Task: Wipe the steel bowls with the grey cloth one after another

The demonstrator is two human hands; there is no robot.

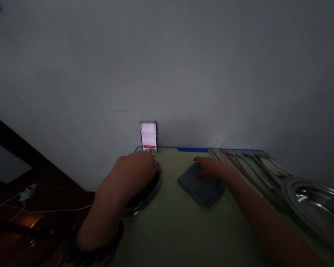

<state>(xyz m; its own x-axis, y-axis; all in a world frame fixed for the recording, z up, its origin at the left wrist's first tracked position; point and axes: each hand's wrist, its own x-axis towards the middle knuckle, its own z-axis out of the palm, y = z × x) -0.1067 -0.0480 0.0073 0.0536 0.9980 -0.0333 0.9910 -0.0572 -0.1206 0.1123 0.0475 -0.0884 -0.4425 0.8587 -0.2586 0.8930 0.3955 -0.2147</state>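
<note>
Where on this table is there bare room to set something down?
Bare tabletop shows between the dark round thing and the cloth, with a wider patch on the near side of the cloth. It's crowded on the right, with utensils and a metal dish.

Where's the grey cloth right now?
In the head view, the grey cloth lies right of centre on the tabletop, under the right hand.

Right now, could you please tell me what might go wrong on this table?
The propped phone might topple if the left hand bumps it. The metal-rimmed dish under that hand, near the left side of the table, could slip off. The right forearm reaches close by the long utensils and may nudge them.
</note>
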